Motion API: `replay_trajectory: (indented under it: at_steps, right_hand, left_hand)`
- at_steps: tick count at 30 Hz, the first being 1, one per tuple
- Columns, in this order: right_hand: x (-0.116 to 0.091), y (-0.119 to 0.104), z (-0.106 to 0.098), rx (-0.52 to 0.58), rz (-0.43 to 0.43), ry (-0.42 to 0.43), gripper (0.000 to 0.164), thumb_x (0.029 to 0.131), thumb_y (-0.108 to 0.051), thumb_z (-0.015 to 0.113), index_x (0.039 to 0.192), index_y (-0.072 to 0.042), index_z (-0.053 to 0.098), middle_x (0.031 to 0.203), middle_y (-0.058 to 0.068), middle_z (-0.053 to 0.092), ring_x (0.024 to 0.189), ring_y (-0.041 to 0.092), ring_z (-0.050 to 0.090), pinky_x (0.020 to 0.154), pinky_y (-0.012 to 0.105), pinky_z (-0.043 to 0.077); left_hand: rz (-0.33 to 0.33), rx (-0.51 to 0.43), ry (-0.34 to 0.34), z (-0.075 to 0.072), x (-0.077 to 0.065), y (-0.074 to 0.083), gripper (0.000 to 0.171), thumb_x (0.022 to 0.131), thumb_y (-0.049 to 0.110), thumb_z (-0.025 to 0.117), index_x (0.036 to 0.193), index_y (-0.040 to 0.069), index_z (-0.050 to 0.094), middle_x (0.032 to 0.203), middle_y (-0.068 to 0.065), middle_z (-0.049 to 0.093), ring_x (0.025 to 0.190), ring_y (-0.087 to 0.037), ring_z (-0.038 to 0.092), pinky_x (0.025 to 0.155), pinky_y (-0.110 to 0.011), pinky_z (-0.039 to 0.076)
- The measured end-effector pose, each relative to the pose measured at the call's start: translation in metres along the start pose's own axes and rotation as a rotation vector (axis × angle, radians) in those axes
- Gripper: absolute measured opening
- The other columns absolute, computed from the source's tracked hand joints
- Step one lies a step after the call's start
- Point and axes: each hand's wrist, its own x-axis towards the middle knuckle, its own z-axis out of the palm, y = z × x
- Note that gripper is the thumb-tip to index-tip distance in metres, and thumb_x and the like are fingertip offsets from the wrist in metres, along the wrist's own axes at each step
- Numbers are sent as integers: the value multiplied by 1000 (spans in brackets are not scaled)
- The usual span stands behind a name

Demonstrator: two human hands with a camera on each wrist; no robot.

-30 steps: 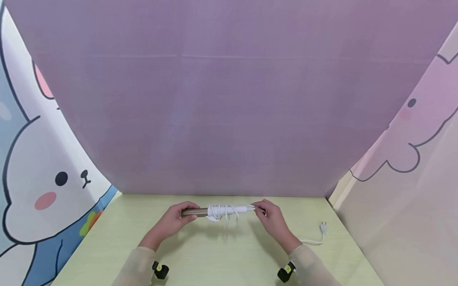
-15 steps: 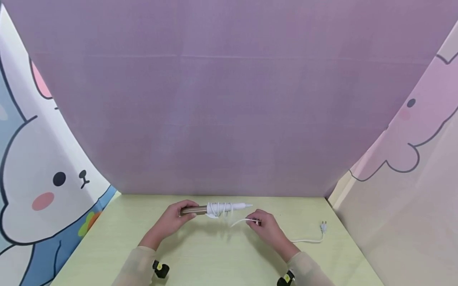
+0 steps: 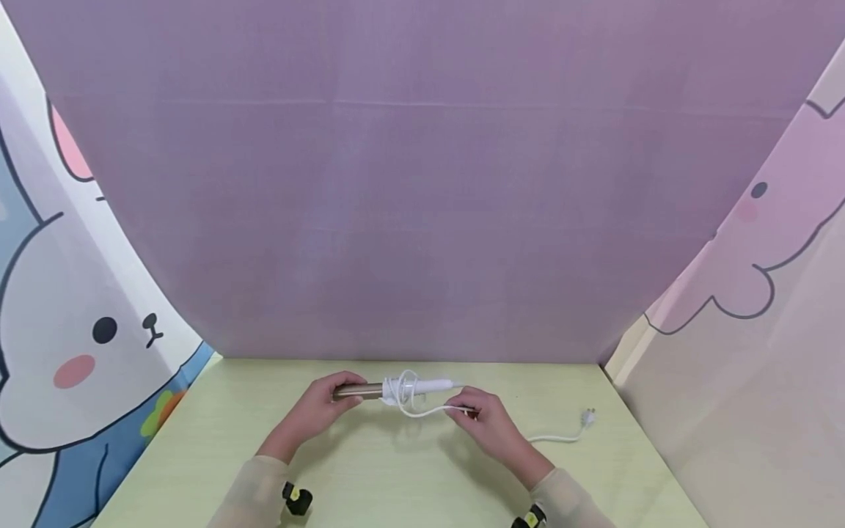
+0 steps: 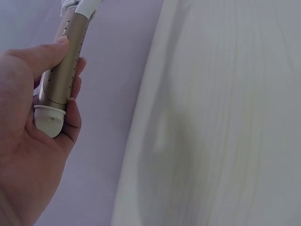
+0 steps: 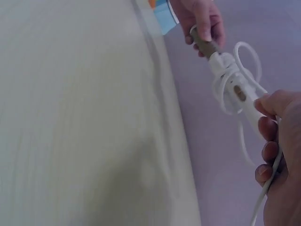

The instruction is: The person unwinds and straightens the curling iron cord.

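My left hand (image 3: 317, 405) grips the gold barrel of a curling iron (image 3: 433, 385), held level above the table. In the left wrist view the barrel (image 4: 68, 61) shows rows of small holes and a white end cap (image 4: 49, 121) against the palm. A white power cord (image 3: 422, 415) loops loosely around the white handle (image 5: 251, 111), which has a brownish switch area. Close to the handle's tapered end, my right hand (image 3: 491, 424) pinches the cord between thumb and fingers, and the cord runs on through that hand. Its far end carries a two-pin plug (image 3: 587, 418).
A pale wood-grain table (image 3: 370, 469) lies under both hands. Behind it stands a purple panel (image 3: 422, 220). Cartoon-printed sheets flank it, a white animal (image 3: 79, 315) at left and a pink shape (image 3: 746, 271) at right. Black wrist devices (image 3: 298, 500) sit at the wrists.
The right hand has drawn the cord down from the handle's end and slightly left, and the loops on the handle have loosened. The plug has shifted slightly left. The left hand stays nearly still.
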Motion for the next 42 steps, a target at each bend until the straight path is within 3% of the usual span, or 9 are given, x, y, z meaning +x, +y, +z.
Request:
replay_trajectory:
  at_steps: [5,9,16,24,34,38,42]
  right_hand:
    - [8,-8,-3,51,-82,88,9,101,0,80,104,-6,85,80,2,64,67,1,46,54,19,40]
    - [17,-12,-8,57,-95,191,9,101,3,79,103,-4,84,76,2,61,65,1,45,53,19,39]
    - [30,-6,-15,38,-29,376,7,99,1,81,98,-5,86,84,6,75,72,6,57,61,16,47]
    - [34,15,-22,-24,65,479,3,98,2,82,97,1,85,89,9,79,78,7,64,68,13,51]
    - [22,37,-31,-97,227,433,6,99,-2,82,95,2,83,91,11,80,78,7,66,70,17,53]
    - [14,44,-32,-116,296,344,3,100,-2,81,98,-1,84,92,9,80,78,7,65,70,21,54]
    - [6,54,-30,-131,351,190,4,101,-5,80,101,-4,84,90,3,78,75,6,62,69,24,54]
  left_hand:
    - [-4,4,-11,3,0,-1,26,104,15,80,130,14,77,122,-2,78,106,-17,69,92,-36,55]
    - [-4,10,-14,5,0,-1,26,104,15,81,130,16,77,122,-1,77,106,-17,69,92,-37,55]
    - [1,-1,-23,7,-2,0,25,104,16,81,129,20,77,123,-1,77,106,-15,69,92,-36,55]
    - [10,-5,-26,3,-4,0,26,104,14,80,129,18,77,122,-1,78,105,-16,70,92,-36,55]
    - [-23,18,-22,-2,-6,-1,27,104,16,81,128,26,77,122,5,77,106,-15,70,92,-37,56]
    - [-25,24,-16,-6,-6,-1,26,104,18,81,129,26,76,120,7,76,104,-15,70,91,-36,56]
    - [-24,25,-3,-8,-5,0,27,103,17,82,129,27,76,119,7,77,101,-17,69,88,-36,56]
